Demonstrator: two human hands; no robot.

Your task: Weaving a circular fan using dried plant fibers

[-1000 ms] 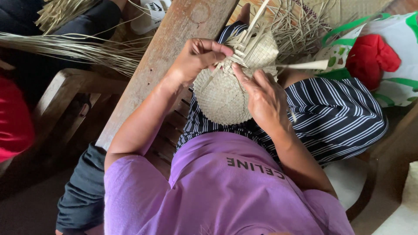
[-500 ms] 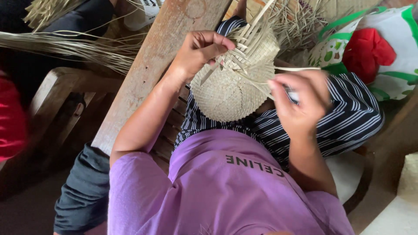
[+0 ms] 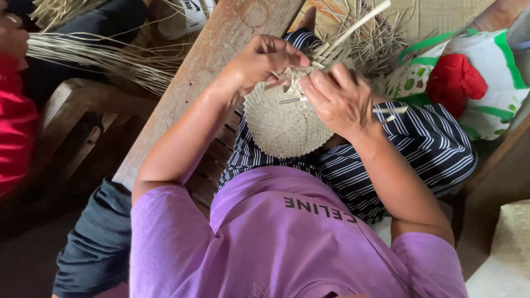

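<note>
At far left, red cloth (image 3: 14, 138) and a bundle of loose straw strands (image 3: 105, 55) lie beside a wooden plank (image 3: 204, 77) running diagonally up the frame. The left hand (image 3: 262, 60) is curled, its fingers pressed together and pinching strips at the upper rim of a round woven straw piece (image 3: 281, 129), which is held over the lap, above a striped cloth (image 3: 425, 143). The right hand (image 3: 342, 99) lies just beside it on the rim's right edge, fingers bent and close together, gripping the weave; short strip ends (image 3: 389, 113) protrude past its knuckles. Unwoven strips (image 3: 353, 25) rise from between the two hands. At right stands a white and green bag (image 3: 486, 77) holding a red cloth item (image 3: 452, 83).
</note>
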